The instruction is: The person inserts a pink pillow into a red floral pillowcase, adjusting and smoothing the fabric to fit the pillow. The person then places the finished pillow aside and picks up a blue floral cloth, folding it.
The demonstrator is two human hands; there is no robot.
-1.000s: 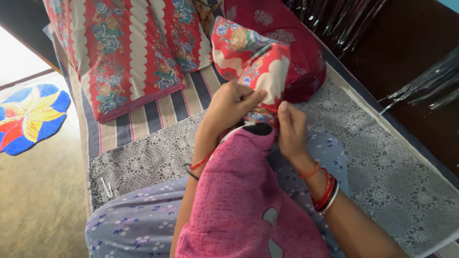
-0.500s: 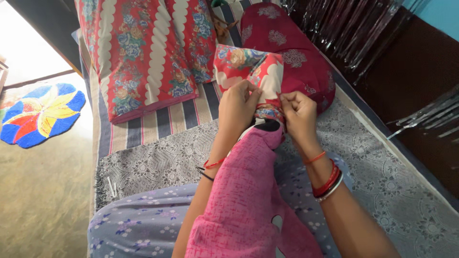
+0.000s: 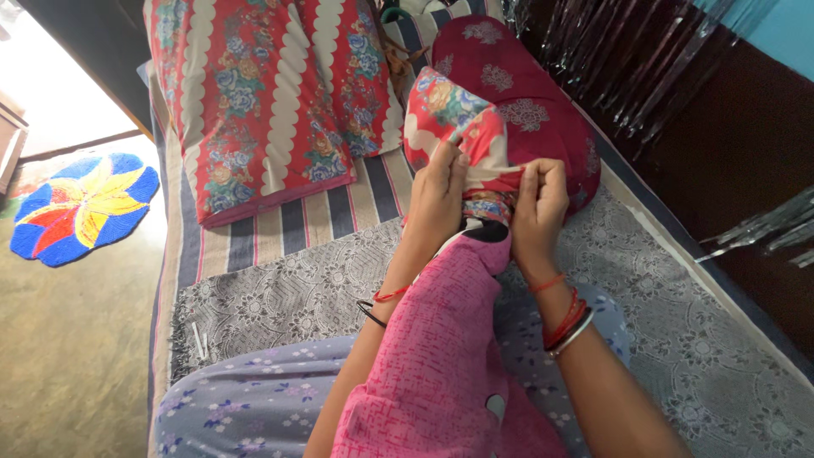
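A red floral cloth cover is bunched up over the top end of a pink textured pillow that lies along my lap. My left hand grips the cover's edge on the left side. My right hand pinches the same edge on the right, close beside the left. A dark patch of the pillow's end shows just below the cover between my hands. Red thread and bangles circle both wrists.
A grey patterned blanket covers the bed over a striped sheet. Two red floral pillows lie at the head, a maroon bolster to the right. A dark wooden wall borders the right; a colourful rug lies on the floor.
The view has shifted slightly and my hands have worked the floral cover a little lower on the pink pillow. Both hands keep their grip.
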